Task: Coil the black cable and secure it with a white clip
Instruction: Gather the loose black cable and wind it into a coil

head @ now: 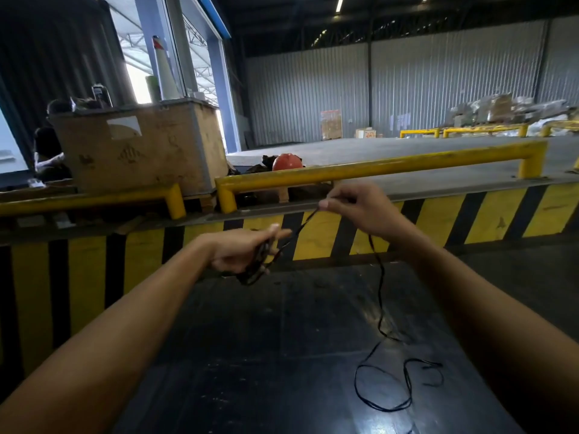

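Observation:
A thin black cable [380, 296] runs between both hands and trails down onto the dark floor, where its loose end lies in loops at the lower right. My left hand [242, 250] is closed around a small bundle of coiled cable turns that hang below the fingers. My right hand [360, 211], higher and to the right, pinches the cable between thumb and fingertips, and the stretch between the two hands is taut. No white clip is visible.
A yellow-and-black striped dock wall [438, 220] stands just ahead, topped by yellow guard rails [376, 167]. A large cardboard box [141, 148] and a red hard hat [286, 161] sit behind the rails. A person sits at far left [47, 151].

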